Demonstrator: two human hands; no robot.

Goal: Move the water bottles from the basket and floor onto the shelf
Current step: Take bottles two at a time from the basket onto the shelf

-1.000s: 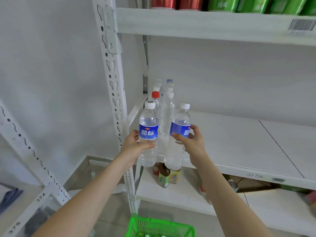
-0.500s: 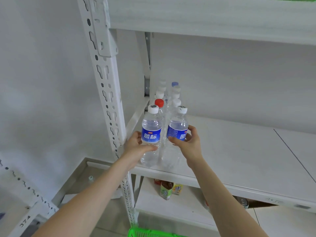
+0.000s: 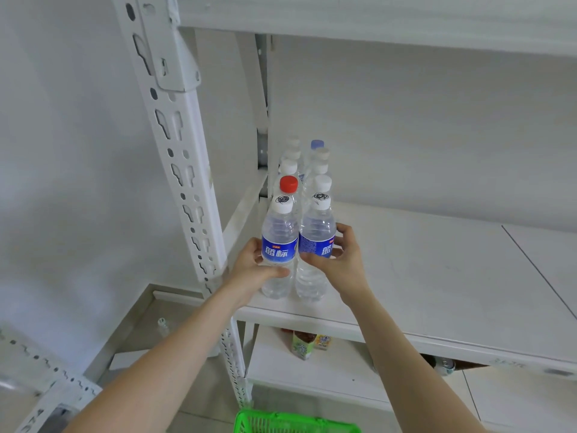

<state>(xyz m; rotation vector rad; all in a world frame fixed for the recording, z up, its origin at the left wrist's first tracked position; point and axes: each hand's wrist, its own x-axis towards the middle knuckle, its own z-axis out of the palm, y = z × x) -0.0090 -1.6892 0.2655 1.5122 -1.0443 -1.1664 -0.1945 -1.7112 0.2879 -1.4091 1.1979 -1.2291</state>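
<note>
a white wall [image 3: 78, 182] is seen left, then a slotted post [image 3: 184, 170], then a pale shelf [image 3: 437, 276]. at its front-left corner, the left bottle [image 3: 278, 242] is gripped by the left hand [image 3: 249, 271], the right bottle [image 3: 316, 235] by the right hand [image 3: 342, 260], both upright.

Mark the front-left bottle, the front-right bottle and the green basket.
front-left bottle [image 3: 278, 249]: head view, on its blue label.
front-right bottle [image 3: 313, 244]: head view, on its blue label.
green basket [image 3: 265, 425]: head view, on its mesh wall.
</note>
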